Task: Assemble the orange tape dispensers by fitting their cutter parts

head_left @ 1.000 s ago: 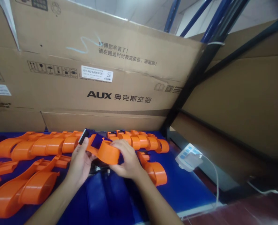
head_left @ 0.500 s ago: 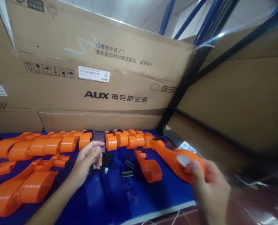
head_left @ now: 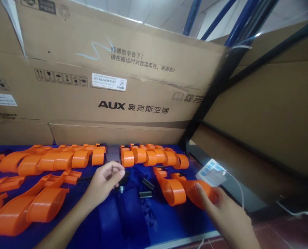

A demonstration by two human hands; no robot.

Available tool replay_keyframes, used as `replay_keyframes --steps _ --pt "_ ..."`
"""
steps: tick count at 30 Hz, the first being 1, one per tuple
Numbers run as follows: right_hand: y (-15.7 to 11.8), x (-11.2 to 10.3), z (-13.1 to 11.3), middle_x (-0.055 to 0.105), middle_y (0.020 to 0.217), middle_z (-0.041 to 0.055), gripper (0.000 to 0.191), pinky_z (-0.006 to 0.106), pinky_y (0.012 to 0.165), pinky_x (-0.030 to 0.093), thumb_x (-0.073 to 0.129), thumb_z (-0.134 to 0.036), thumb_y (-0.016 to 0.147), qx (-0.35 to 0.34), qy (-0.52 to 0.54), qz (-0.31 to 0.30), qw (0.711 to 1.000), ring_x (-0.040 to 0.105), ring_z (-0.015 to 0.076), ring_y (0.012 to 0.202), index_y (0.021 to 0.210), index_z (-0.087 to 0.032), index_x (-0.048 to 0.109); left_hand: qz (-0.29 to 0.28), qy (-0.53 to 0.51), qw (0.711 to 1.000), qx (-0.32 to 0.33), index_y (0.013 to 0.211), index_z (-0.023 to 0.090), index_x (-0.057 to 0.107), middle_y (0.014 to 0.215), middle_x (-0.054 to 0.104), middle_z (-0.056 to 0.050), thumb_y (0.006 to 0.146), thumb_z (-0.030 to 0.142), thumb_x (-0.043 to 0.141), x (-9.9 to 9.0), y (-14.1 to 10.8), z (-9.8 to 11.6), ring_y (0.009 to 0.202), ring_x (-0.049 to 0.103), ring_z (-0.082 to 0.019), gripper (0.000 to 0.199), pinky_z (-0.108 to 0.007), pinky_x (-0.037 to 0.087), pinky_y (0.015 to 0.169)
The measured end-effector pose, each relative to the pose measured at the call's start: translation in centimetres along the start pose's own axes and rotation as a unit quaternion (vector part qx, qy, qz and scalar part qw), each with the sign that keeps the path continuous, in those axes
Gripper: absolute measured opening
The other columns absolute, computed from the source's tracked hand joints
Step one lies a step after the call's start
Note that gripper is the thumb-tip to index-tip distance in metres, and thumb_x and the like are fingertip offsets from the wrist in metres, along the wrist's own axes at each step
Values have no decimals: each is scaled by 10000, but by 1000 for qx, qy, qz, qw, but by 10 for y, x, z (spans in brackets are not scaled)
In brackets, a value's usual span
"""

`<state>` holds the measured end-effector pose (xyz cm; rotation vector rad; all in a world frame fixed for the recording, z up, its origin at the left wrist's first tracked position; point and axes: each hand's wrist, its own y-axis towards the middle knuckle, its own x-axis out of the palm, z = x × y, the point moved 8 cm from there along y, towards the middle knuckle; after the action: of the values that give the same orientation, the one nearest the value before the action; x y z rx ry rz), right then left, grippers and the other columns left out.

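Note:
My right hand (head_left: 225, 211) grips an orange curved plastic part (head_left: 199, 192) at the right side of the blue table, thumb on its near face and the other fingers behind. A similar orange part (head_left: 173, 190), with a rounded loop and a narrow arm, lies just left of it. My left hand (head_left: 108, 176) is over the middle of the table, fingers curled and thumb against them; whether anything is inside cannot be seen. Beyond it is a phone (head_left: 113, 153). Two short black cylinders (head_left: 146, 194) lie between my hands.
A row of orange parts (head_left: 60, 159) runs along the back, with more at left (head_left: 46, 204). Behind stands a large cardboard box (head_left: 138, 86). A dark rack post (head_left: 208, 100) rises at right, near a white-and-blue object with a cable (head_left: 212, 173). The blue table (head_left: 174, 221) has a pale front edge.
My right hand has moved the orange part left and down beside the similar one. My left hand has shifted slightly right and closed its fingers more. The view has turned slightly left.

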<state>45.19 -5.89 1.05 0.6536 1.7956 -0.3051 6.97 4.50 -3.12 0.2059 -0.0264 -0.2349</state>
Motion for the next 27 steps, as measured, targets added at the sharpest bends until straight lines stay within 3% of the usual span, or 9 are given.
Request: replay_keyframes --steps 4,6,8,10,11,15,18,22,27 --pt "4 3 -4 753 741 142 636 461 668 551 417 -811 825 -27 -36 -36 998 745 391 761 737 -239 681 -8 26 1000 10 929 201 716 699 624 8 887 485 712 3 -1 4 594 588 -144 287 -247 453 558" --pt "4 -6 -8 773 832 163 684 482 647 553 453 -828 809 -29 -52 -11 998 743 410 774 909 -214 739 -14 33 999 8 932 202 719 696 620 9 892 491 705 4 -2 4 601 589 -146 292 -247 450 567" --pt "1 -26 -23 774 992 200 768 507 626 550 462 -832 812 -48 -69 64 994 735 433 817 1131 -184 725 -16 35 999 7 932 204 723 697 623 6 891 497 704 4 -2 3 603 591 -149 296 -247 447 565" --pt "-5 -40 -61 754 1113 199 685 495 734 560 450 -732 894 -162 -56 120 978 719 407 957 1216 -179 695 -14 35 999 10 930 206 726 699 628 3 887 501 704 3 -2 4 603 593 -151 299 -249 449 560" --pt "-8 -39 -86 747 1146 189 618 489 814 552 464 -672 924 -244 -55 111 962 704 389 1019 1226 -182 689 -14 36 999 12 929 205 725 699 628 3 889 502 700 3 -2 4 600 593 -150 301 -249 451 559" --pt "-1 -15 -168 691 1310 165 478 504 959 484 537 -459 966 -423 -91 24 901 619 365 1169 1363 -209 625 -17 33 999 20 922 201 719 694 622 7 899 499 689 4 -2 6 590 583 -142 300 -249 462 556" --pt "14 22 -208 573 1494 154 681 502 1047 435 667 -345 874 -483 -124 -86 863 541 359 1307 1520 -226 486 -23 23 999 19 922 201 711 703 621 8 905 484 690 4 -2 7 602 586 -141 285 -244 462 559" --pt "39 63 -225 572 1470 232 919 493 1071 416 839 -280 694 -434 -210 -151 863 503 419 1367 1530 -158 476 -20 14 1000 19 922 200 706 685 613 15 912 471 686 3 -1 9 574 578 -134 272 -243 450 548" --pt "44 75 -236 719 1246 185 560 421 1027 427 758 -252 798 -457 -211 -144 852 625 362 1236 1344 -208 640 -16 3 1000 9 916 201 711 696 623 10 893 486 703 3 0 9 570 597 -141 286 -246 458 544"
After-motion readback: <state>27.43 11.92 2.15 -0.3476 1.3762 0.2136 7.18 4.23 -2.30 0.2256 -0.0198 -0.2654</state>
